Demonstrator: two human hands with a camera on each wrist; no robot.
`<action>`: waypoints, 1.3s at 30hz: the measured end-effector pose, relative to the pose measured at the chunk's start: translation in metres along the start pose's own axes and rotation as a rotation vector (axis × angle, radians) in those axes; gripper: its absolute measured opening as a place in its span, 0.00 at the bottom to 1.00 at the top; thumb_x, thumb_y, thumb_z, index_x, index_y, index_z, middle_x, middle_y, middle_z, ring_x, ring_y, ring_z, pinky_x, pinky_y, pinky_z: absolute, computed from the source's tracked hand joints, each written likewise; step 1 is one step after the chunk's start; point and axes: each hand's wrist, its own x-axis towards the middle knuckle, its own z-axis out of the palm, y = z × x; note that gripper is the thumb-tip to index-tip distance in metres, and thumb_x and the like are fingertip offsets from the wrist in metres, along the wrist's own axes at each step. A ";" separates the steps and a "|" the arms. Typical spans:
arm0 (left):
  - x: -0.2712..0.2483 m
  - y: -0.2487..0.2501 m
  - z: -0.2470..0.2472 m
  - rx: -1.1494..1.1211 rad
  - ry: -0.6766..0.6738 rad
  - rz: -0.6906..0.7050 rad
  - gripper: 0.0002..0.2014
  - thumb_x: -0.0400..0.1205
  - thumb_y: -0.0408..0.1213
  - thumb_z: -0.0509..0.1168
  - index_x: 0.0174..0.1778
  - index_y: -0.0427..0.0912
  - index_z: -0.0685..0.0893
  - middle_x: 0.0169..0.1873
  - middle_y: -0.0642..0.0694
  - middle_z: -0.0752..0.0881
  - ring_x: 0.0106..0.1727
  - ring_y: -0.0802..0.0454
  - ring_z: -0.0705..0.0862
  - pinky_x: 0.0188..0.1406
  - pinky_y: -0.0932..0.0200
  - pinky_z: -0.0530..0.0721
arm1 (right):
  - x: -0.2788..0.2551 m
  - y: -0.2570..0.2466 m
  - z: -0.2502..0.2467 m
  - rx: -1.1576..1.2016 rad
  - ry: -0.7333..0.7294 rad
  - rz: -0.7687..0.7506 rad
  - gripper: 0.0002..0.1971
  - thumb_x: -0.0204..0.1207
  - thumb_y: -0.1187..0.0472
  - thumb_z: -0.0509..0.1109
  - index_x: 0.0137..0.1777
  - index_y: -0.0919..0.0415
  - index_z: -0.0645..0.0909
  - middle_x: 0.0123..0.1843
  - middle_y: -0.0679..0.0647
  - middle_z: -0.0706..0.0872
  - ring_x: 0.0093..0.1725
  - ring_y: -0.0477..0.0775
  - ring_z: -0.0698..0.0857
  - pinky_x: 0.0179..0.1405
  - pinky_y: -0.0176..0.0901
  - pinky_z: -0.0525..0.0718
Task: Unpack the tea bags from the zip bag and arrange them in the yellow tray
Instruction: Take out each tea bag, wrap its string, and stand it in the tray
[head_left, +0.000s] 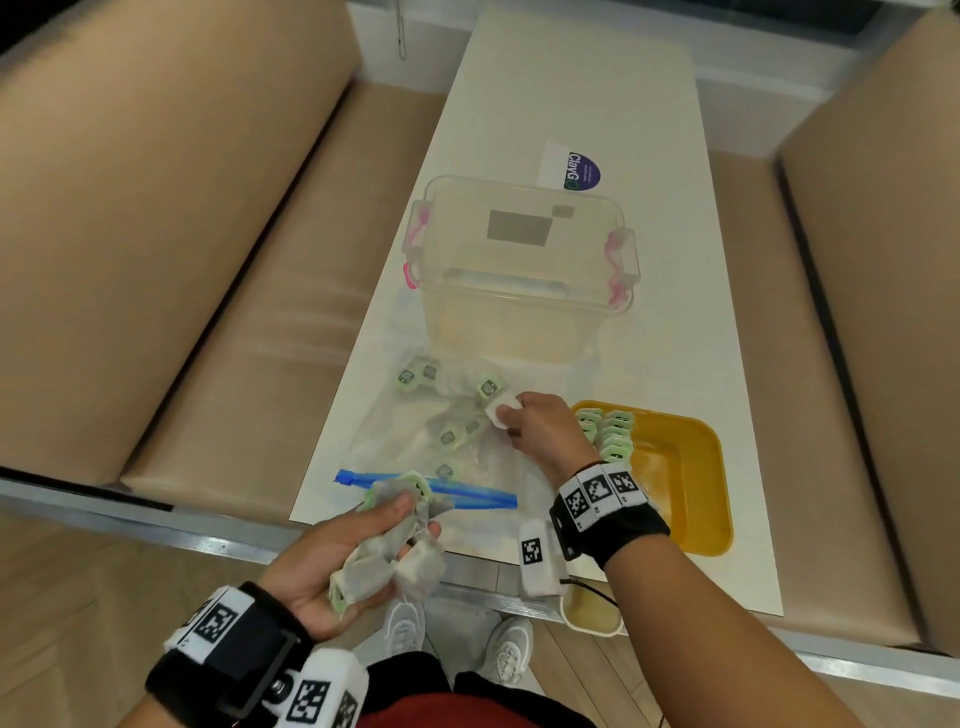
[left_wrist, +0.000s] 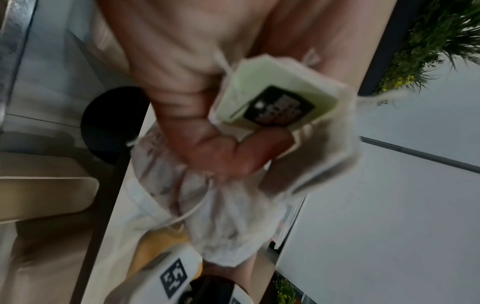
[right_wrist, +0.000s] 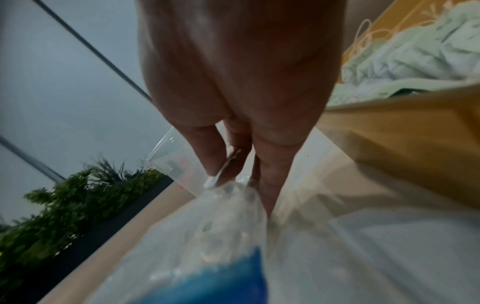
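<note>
The clear zip bag (head_left: 415, 447) with its blue zipper strip (head_left: 467, 491) lies on the white table, and several green-tagged tea bags (head_left: 451, 432) show through it. My right hand (head_left: 537, 423) pinches the bag's plastic (right_wrist: 228, 205) at its far end, together with a small white piece (head_left: 501, 410). Near the table's front edge my left hand (head_left: 358, 545) grips a bunch of tea bags (head_left: 389, 566); one green tag (left_wrist: 275, 105) shows in the left wrist view. On the right, the yellow tray (head_left: 691, 499) holds a row of tea bags (head_left: 610, 431).
A clear plastic box (head_left: 519, 270) with pink latches stands behind the zip bag. More tea bags (head_left: 418, 374) lie near its front wall. Tan benches flank the narrow table. The tray's wall (right_wrist: 389, 127) is close to my right hand.
</note>
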 end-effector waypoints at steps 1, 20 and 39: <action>-0.005 0.000 0.001 0.007 -0.028 -0.009 0.35 0.68 0.38 0.85 0.70 0.28 0.83 0.48 0.38 0.87 0.49 0.48 0.86 0.55 0.56 0.87 | -0.001 -0.001 0.000 -0.041 0.000 -0.007 0.09 0.70 0.58 0.71 0.36 0.64 0.83 0.36 0.61 0.85 0.38 0.60 0.84 0.45 0.60 0.85; 0.102 0.048 0.050 0.085 0.027 0.163 0.32 0.78 0.41 0.75 0.78 0.37 0.78 0.53 0.40 0.87 0.39 0.46 0.92 0.23 0.58 0.88 | -0.076 -0.003 -0.064 -0.338 0.191 -0.187 0.08 0.80 0.62 0.68 0.41 0.65 0.81 0.32 0.60 0.88 0.26 0.44 0.86 0.24 0.43 0.80; 0.127 0.017 0.030 0.175 0.073 0.318 0.26 0.78 0.39 0.71 0.74 0.40 0.79 0.45 0.44 0.90 0.37 0.51 0.91 0.25 0.60 0.87 | -0.082 0.048 -0.140 -0.326 0.337 -0.090 0.10 0.77 0.70 0.60 0.49 0.53 0.69 0.38 0.62 0.85 0.24 0.53 0.88 0.20 0.41 0.79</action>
